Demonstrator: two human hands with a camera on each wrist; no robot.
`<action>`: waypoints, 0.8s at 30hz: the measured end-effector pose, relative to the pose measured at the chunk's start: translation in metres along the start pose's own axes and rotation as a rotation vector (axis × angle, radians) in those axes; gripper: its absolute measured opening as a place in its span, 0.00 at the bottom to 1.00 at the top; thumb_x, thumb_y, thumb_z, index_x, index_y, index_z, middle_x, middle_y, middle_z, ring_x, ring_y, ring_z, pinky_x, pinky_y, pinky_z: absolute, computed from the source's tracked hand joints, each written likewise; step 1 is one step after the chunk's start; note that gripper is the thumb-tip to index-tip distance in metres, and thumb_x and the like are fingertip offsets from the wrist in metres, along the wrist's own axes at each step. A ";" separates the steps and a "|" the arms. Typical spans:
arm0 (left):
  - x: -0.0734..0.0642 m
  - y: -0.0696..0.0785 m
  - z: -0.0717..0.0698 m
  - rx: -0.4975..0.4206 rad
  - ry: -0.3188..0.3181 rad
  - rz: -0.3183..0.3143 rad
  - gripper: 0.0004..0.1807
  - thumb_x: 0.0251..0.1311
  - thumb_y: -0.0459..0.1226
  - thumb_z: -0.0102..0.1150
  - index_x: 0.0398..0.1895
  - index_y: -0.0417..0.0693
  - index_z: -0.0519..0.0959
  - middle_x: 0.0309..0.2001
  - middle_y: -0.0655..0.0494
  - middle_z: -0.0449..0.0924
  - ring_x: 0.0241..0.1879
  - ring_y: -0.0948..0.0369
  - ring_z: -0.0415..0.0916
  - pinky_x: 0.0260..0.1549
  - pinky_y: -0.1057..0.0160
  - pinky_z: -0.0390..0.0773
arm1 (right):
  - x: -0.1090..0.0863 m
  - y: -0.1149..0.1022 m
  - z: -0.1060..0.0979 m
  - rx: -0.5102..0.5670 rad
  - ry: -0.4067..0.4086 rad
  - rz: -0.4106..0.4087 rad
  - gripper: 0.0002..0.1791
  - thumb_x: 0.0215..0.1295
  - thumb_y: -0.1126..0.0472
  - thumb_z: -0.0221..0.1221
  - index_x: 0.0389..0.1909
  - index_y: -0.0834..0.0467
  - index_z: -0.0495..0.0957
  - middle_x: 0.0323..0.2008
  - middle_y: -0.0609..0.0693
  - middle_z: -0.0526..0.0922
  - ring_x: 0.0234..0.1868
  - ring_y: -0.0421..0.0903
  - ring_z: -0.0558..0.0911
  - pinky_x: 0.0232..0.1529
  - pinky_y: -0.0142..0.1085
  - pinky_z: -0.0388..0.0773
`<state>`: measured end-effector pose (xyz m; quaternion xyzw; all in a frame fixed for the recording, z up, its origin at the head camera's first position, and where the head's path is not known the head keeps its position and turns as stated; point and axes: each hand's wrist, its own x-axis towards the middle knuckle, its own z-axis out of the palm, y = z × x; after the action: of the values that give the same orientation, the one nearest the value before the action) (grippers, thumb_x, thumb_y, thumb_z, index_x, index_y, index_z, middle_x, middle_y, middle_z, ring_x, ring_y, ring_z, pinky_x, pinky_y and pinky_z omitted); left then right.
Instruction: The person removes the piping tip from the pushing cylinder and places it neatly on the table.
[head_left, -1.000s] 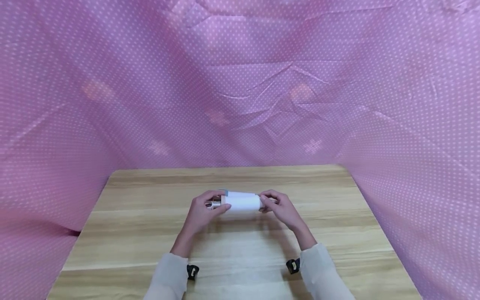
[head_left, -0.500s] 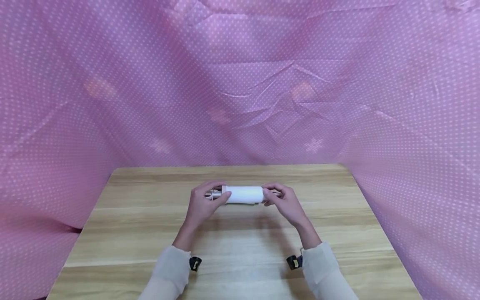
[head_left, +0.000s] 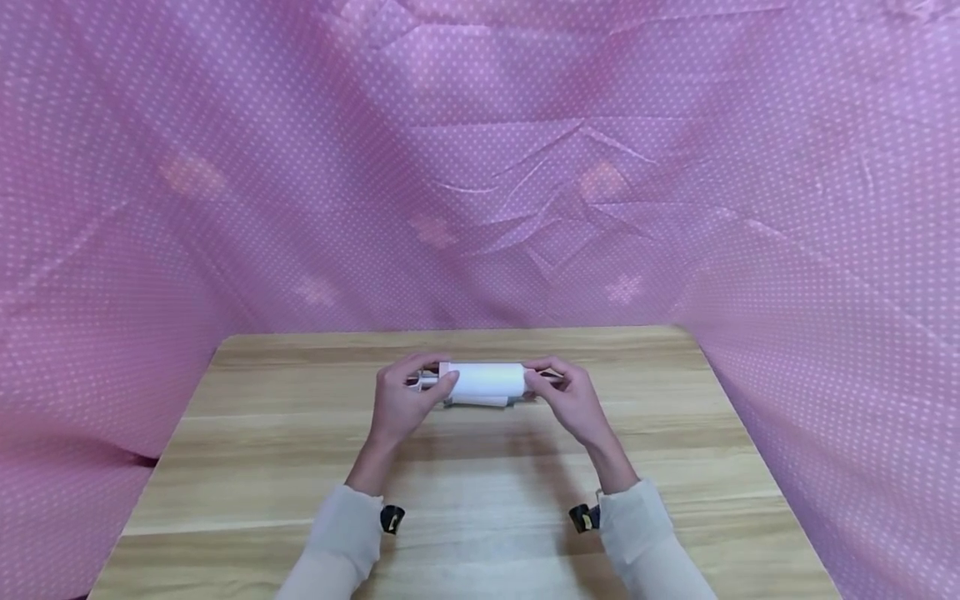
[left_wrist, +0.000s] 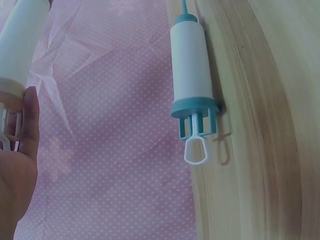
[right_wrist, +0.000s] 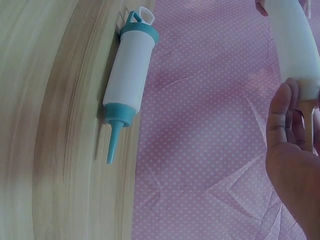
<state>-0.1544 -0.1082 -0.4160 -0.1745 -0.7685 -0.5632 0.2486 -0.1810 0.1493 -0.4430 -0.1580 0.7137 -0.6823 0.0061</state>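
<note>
Two syringes with white barrels were in view: one beige-collared syringe (head_left: pixel 487 380) held in the air, and one teal-collared syringe (left_wrist: pixel 192 62) lying on the single wooden tabletop (head_left: pixel 480 533). In the head view the held one lay level just below the middle of the frame, partly covering the other, whose barrel showed as a strip along its lower edge. In the left wrist view the held one filled the upper left corner, with the teal one at upper centre-right; in the right wrist view it stood at upper right, with the teal one at upper left. The teal one had one white plunger ring (left_wrist: pixel 196 151) at one end and one teal nozzle (right_wrist: pixel 113 142) at the other.

Two hands showed, both grasping the same syringe. The left hand (head_left: pixel 401 400) gripped its collar end, thumb across the front and forefinger reaching over the far side. The right hand (head_left: pixel 573 408) pinched the opposite end, by the beige nozzle (right_wrist: pixel 309 125), with its thumb in front. Both forearms rose from the bottom edge in two pale sleeves (head_left: pixel 341 533), and the wrists slanted inward. Two black wrist devices (head_left: pixel 392 519) jutted inward at the cuffs. One pink dotted cloth (head_left: pixel 480 167) filled the upper frame.
</note>
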 end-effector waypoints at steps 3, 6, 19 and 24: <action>0.000 0.001 -0.002 -0.004 0.000 0.005 0.12 0.50 0.24 0.73 0.40 0.32 0.85 0.39 0.39 0.87 0.36 0.49 0.83 0.33 0.62 0.85 | 0.000 0.002 0.002 -0.018 0.004 -0.036 0.12 0.70 0.70 0.60 0.48 0.77 0.78 0.45 0.75 0.79 0.35 0.56 0.86 0.41 0.42 0.87; 0.000 0.000 -0.004 -0.007 -0.001 0.014 0.13 0.50 0.24 0.73 0.40 0.32 0.85 0.40 0.39 0.87 0.36 0.48 0.84 0.34 0.61 0.85 | 0.000 0.003 0.004 -0.038 0.006 -0.082 0.11 0.70 0.72 0.60 0.47 0.76 0.79 0.45 0.77 0.79 0.35 0.59 0.85 0.39 0.42 0.87; -0.004 0.000 -0.004 -0.034 0.008 0.012 0.12 0.50 0.23 0.72 0.40 0.32 0.85 0.40 0.37 0.86 0.36 0.54 0.83 0.32 0.69 0.83 | -0.007 0.007 0.004 0.011 -0.036 -0.197 0.10 0.66 0.77 0.60 0.47 0.75 0.79 0.44 0.70 0.79 0.39 0.45 0.84 0.41 0.39 0.87; -0.009 0.001 -0.006 -0.047 0.029 -0.043 0.10 0.52 0.23 0.71 0.40 0.31 0.85 0.40 0.36 0.86 0.36 0.61 0.81 0.31 0.73 0.82 | -0.009 0.004 0.004 -0.054 -0.054 -0.311 0.14 0.57 0.82 0.65 0.45 0.72 0.80 0.48 0.68 0.80 0.46 0.47 0.83 0.45 0.37 0.85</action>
<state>-0.1458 -0.1133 -0.4187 -0.1557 -0.7549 -0.5888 0.2435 -0.1729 0.1474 -0.4493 -0.2850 0.6983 -0.6512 -0.0845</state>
